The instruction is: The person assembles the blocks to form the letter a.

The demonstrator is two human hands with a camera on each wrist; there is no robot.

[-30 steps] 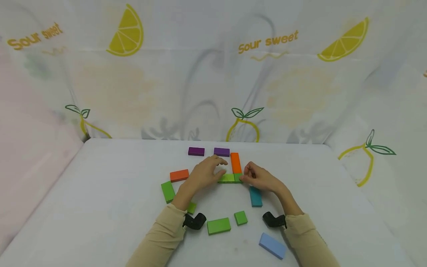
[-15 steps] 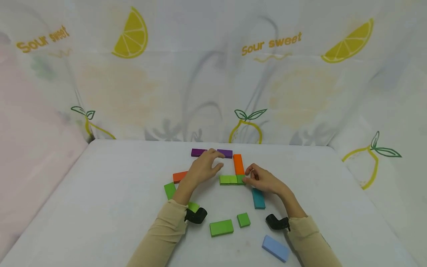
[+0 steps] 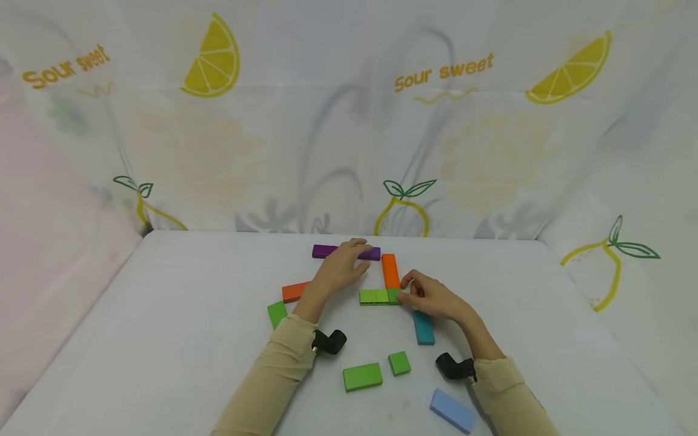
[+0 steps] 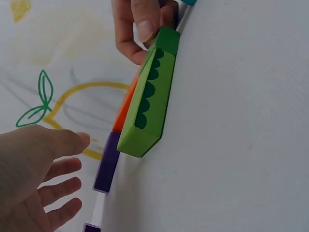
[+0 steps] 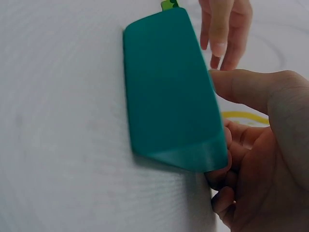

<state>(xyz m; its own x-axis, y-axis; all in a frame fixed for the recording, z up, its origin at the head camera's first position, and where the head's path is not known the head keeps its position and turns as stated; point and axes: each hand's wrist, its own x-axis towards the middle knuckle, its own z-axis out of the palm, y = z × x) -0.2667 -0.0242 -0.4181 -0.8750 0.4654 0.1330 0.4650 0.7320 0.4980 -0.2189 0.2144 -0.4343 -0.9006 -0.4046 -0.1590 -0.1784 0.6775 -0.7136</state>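
My left hand (image 3: 342, 266) reaches over the two purple blocks at the back, fingers spread and curved. In the left wrist view, nothing lies between its thumb and fingers, and the violet block (image 4: 106, 162) is beside it. The dark purple block (image 3: 323, 251) lies to its left. My right hand (image 3: 433, 295) rests by the right end of a light green block (image 3: 374, 297) and a darker green block (image 3: 394, 296), its thumb at the darker one. Its fingers are loosely curled. An orange block (image 3: 391, 270) stretches back from the green ones. A teal block (image 3: 423, 327) lies under the right wrist.
A red-orange block (image 3: 294, 292) and a green block (image 3: 277, 314) lie left of the left forearm. Nearer the front are a green block (image 3: 362, 377), a small green block (image 3: 399, 363) and a light blue block (image 3: 452, 411) on the white table (image 3: 163, 339).
My left hand has moved back and slightly right, from beside the light green block to over the purple blocks. The right hand has stayed almost still. The view has shifted slightly.
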